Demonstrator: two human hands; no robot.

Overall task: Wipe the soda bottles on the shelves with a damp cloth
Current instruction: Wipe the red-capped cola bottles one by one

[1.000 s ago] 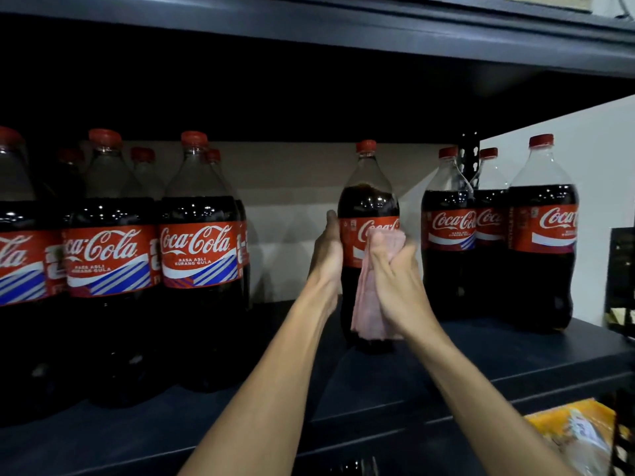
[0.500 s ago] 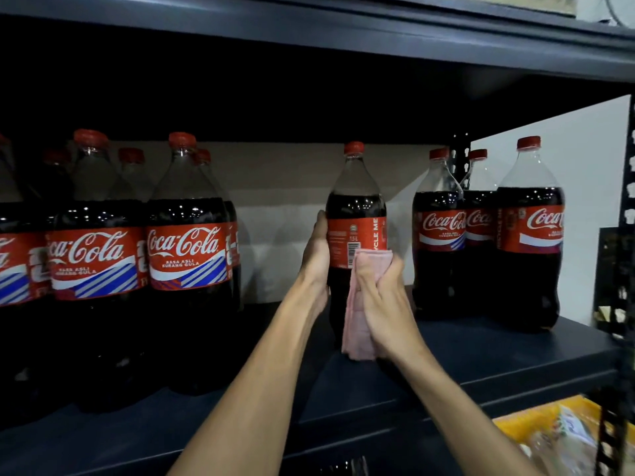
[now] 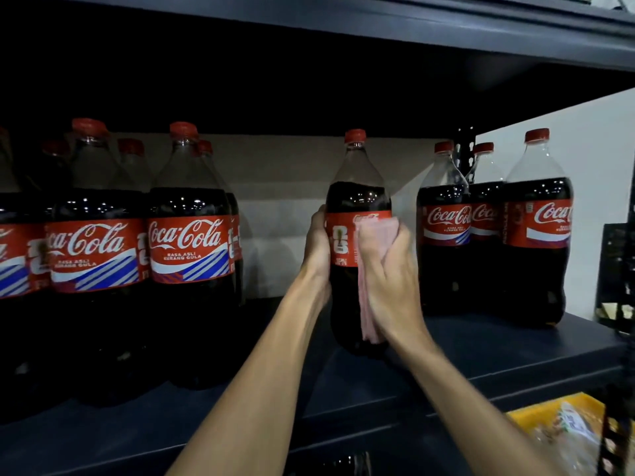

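Item: dark plastic cola bottle [image 3: 357, 197], red label, alone on dark metal shelf [image 3: 481, 352] between left row [image 3: 189, 249] and right row [image 3: 446, 228] | my left hand [image 3: 318, 249] wraps its side, steadying | my right hand [image 3: 388, 269] clutches folded pink cloth [image 3: 369, 314] against label for wiping.

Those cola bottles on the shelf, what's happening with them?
A person is cleaning one soda bottle that stands by itself in the middle of the dark shelf. The left hand grips the bottle's side at the label, and the right hand presses a folded pink cloth against its front. The bottles on the left and the bottles on the right stand upright in groups, with neither hand on them.
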